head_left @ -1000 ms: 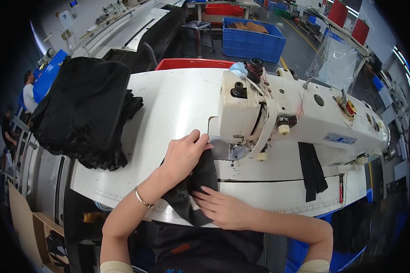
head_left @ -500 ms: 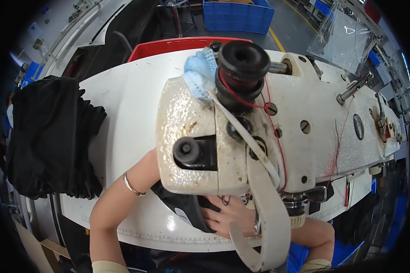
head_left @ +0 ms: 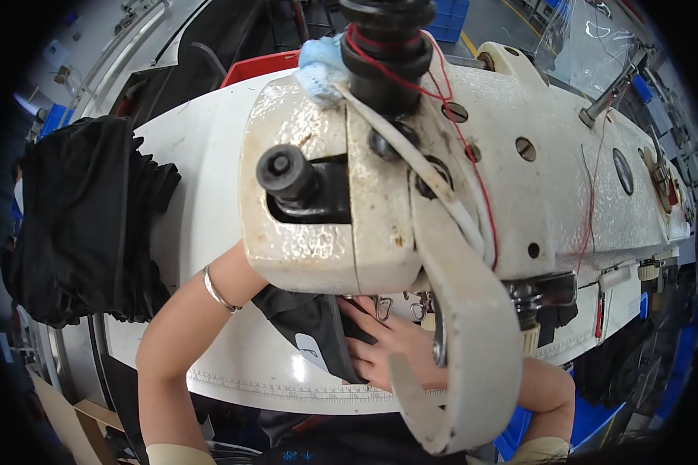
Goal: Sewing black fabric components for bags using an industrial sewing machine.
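Observation:
A cream sewing machine head with red thread fills the middle of the view. Under it lies a black fabric piece with a small white label, on the white table. My right hand rests on this fabric's right edge, fingers outstretched and apart, beside the metal parts under the machine head. The machine's curved cream guard covers part of the right wrist. My left forearm, wearing a silver bangle, reaches in from the lower left. The left hand itself is hidden behind the machine head.
A tall stack of black fabric pieces stands at the left of the white table. A ruler strip runs along the near edge. A red bin sits behind the table, and a blue crate stands farther back.
The view has shifted closer, so the machine head looks larger and higher. More of the black fabric and its label shows. My right hand stays on the fabric.

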`<state>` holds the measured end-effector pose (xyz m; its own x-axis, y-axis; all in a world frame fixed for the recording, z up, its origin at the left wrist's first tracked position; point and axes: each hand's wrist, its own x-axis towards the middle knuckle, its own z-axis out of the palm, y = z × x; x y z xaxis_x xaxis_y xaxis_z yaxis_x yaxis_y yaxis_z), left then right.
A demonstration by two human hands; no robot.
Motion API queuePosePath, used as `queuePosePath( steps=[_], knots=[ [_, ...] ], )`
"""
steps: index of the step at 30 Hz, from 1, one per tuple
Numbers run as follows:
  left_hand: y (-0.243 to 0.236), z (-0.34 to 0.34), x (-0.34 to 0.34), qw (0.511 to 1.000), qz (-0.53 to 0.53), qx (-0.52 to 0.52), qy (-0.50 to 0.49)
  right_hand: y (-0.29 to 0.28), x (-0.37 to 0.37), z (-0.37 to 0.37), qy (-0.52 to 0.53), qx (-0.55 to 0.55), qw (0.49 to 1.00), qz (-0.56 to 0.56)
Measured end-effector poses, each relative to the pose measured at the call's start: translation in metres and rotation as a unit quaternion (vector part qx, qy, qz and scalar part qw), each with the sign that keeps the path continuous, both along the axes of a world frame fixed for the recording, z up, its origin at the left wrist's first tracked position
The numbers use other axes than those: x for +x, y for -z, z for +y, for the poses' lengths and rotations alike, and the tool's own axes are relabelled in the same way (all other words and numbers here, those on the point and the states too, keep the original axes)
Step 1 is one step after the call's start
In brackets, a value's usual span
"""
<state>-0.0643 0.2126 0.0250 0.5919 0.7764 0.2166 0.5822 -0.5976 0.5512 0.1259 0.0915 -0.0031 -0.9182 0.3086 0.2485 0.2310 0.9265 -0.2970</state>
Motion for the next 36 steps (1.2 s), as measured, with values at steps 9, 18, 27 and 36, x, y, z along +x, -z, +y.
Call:
queuePosePath(
  steps=[9,18,27,36],
  knots=[
    [-0.017,-0.006,-0.007,1.000,-0.005,-0.016,-0.012,0.005,-0.008,0.002,0.076,-0.003,0.992,0.097],
    [-0.027,-0.009,-0.002,0.999,-0.010,-0.040,-0.023,-0.001,-0.005,0.004,0.079,0.012,0.988,0.128],
    [-0.031,-0.036,-0.039,0.998,-0.027,-0.060,-0.025,0.019,0.011,-0.018,0.052,0.087,0.994,0.043],
    [-0.026,-0.054,-0.067,0.974,-0.154,-0.091,-0.135,-0.023,0.053,-0.013,0.188,0.073,0.970,0.137]
  ],
)
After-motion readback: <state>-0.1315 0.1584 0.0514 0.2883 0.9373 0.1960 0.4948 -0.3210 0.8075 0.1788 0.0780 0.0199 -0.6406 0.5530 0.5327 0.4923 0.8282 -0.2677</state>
